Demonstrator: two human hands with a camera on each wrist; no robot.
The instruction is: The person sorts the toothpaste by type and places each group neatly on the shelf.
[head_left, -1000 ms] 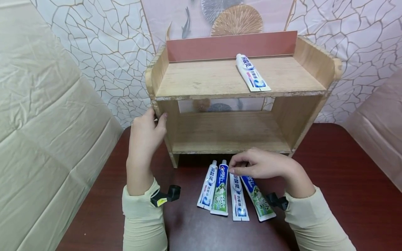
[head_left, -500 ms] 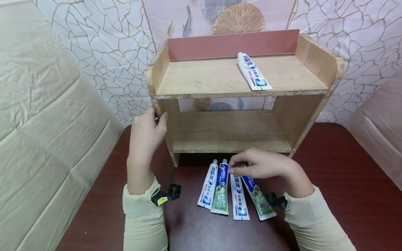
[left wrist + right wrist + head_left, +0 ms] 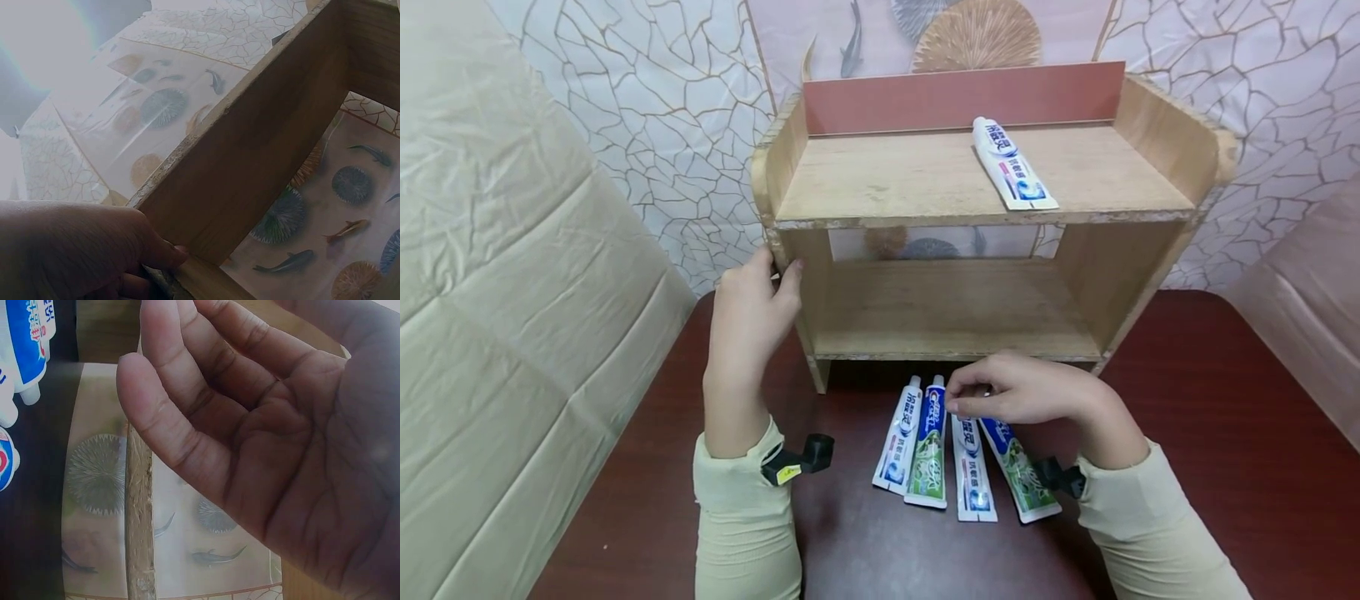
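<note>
My left hand (image 3: 751, 312) grips the left side panel of a small wooden shelf (image 3: 880, 177), thumb on the inner face. In the left wrist view, that thumb bends over the panel's edge. Just in front of the lower board, my right hand (image 3: 1022, 390) hovers over the toothpaste tubes with loosely bent fingers. The right wrist view shows its palm (image 3: 294, 437) bare, nothing held. Below it lie a white toothpaste tube (image 3: 973, 475) and a blue-green one (image 3: 1021, 475), their cap ends hidden. Left of these lie another white tube (image 3: 897, 442) and another blue-green tube (image 3: 929, 450).
One more white toothpaste tube (image 3: 1013, 167) lies on the shelf's top board, in front of a pink back strip (image 3: 895, 104). The shelf stands on a dark red table (image 3: 640, 500). Patterned cloth (image 3: 670, 108) hangs behind, and pale padded cloth (image 3: 527, 333) rises at the left.
In the head view the shelf and tubes have shifted slightly upward, and the shelf looks a little larger. Both hands keep nearly the same pose.
</note>
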